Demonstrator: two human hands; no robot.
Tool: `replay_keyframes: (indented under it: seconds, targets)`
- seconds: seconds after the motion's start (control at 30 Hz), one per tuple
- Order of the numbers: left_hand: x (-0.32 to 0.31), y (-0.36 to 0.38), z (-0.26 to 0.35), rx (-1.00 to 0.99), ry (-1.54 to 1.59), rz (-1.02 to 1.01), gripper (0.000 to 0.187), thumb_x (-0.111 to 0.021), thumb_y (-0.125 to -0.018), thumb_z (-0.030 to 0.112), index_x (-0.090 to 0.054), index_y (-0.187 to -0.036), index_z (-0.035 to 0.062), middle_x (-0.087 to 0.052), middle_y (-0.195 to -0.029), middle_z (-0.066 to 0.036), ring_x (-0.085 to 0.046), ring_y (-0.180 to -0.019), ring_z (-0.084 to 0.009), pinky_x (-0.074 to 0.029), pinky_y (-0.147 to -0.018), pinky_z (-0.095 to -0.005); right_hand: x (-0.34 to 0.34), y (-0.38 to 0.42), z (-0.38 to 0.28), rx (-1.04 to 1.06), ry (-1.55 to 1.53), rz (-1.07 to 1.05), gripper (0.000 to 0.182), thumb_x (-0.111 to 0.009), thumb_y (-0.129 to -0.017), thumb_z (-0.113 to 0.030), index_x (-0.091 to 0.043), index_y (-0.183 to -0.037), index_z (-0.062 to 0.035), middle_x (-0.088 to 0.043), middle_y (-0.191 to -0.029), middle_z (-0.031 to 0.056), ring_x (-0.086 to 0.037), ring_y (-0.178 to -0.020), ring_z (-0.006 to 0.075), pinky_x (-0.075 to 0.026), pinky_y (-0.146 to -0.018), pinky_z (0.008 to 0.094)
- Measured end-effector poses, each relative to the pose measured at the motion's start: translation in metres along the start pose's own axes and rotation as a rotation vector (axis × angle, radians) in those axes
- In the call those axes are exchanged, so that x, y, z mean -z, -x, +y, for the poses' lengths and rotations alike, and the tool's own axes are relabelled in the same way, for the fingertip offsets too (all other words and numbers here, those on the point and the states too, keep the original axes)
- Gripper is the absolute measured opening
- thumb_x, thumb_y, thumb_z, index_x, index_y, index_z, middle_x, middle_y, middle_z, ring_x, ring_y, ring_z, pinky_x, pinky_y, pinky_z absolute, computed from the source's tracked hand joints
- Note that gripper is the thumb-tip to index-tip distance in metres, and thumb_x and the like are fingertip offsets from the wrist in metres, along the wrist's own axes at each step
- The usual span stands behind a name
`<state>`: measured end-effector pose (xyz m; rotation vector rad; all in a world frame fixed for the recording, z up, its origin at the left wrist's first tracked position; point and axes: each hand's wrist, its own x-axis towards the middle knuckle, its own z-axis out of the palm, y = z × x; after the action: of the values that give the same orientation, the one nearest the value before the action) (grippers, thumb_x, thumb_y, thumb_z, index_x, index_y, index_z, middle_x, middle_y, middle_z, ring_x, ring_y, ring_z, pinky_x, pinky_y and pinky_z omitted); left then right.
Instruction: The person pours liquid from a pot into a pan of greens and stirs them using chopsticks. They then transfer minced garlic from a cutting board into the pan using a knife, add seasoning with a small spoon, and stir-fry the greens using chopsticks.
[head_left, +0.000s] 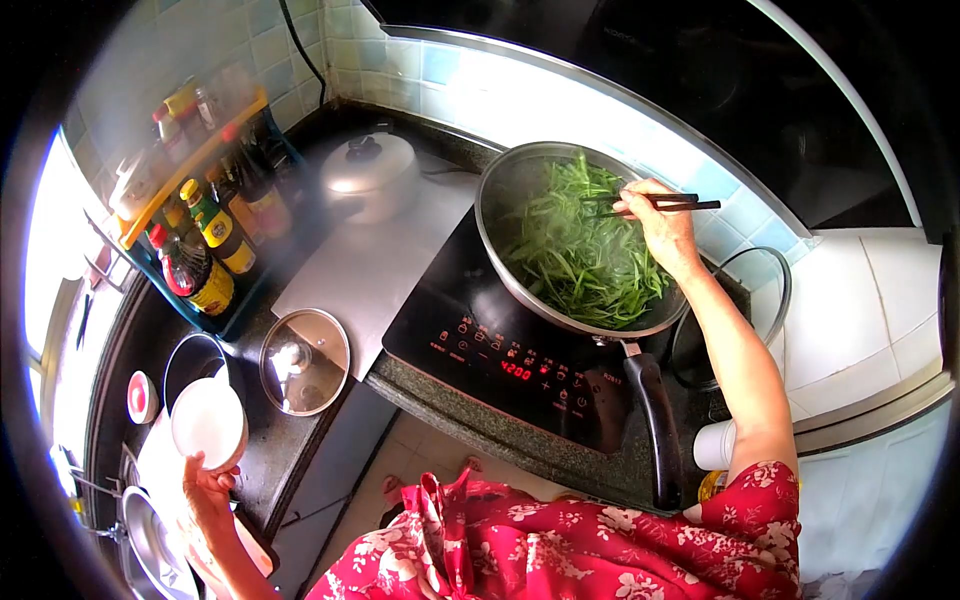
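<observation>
My right hand (660,228) is closed around a pair of dark chopsticks (680,201), whose tips reach into chopped green vegetables (590,250). Those greens lie in a wide frying pan (500,262) with a black handle (655,430), and a little steam hangs over it. The pan sits on a black induction cooktop (470,300) whose red display reads 4200. At the lower left, my left hand (212,492) grips a white bowl (208,425) by its near edge. The bowl is held over the counter, partly in front of a dark pot (195,362).
A glass lid (305,362) lies on the left counter, near a small red-and-white dish (141,397). Behind stands a rack (215,165) of sauce bottles and a lidded silver pot (370,180). A sink (150,540) is at lower left; another glass lid (775,270) leans right of the pan.
</observation>
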<state>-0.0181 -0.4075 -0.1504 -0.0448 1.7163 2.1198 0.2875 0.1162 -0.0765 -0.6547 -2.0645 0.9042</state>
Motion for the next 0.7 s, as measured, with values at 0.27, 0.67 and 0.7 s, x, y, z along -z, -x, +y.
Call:
replay_keyframes:
  seconds: [0.27,0.67,0.7]
  targets:
    - [0.005,0.011,0.0,-0.009,0.034,0.002,0.039,-0.053,-0.078,0.017,-0.042,-0.106,-0.0075,-0.06,-0.078,-0.017,-0.057,-0.051,-0.0223,-0.043,-0.039,-0.0211,0.006,0.026,-0.03,-0.189,-0.177,-0.031,0.015,-0.056,-0.081,-0.011,-0.057,-0.086,0.0034,-0.06,-0.079,0.011,-0.062,-0.07,0.0197,-0.051,-0.063,0.03]
    - [0.028,0.033,-0.005,-0.041,0.029,0.019,0.043,-0.052,-0.078,0.017,-0.039,-0.111,-0.0079,-0.06,-0.08,-0.016,-0.056,-0.05,-0.0209,-0.043,-0.038,-0.0196,0.008,0.027,-0.04,-0.117,-0.2,0.036,0.013,-0.056,-0.08,-0.011,-0.059,-0.08,0.0019,-0.061,-0.072,0.0107,-0.062,-0.064,0.0169,-0.051,-0.055,0.0255]
    - [0.03,0.033,-0.006,-0.042,0.029,0.03,0.044,-0.052,-0.078,0.016,-0.039,-0.112,-0.0077,-0.06,-0.082,-0.016,-0.057,-0.05,-0.0212,-0.043,-0.038,-0.0194,0.002,0.03,-0.041,-0.136,-0.226,-0.012,0.013,-0.056,-0.081,-0.011,-0.059,-0.08,0.0021,-0.06,-0.073,0.0118,-0.062,-0.064,0.0179,-0.052,-0.055,0.0255]
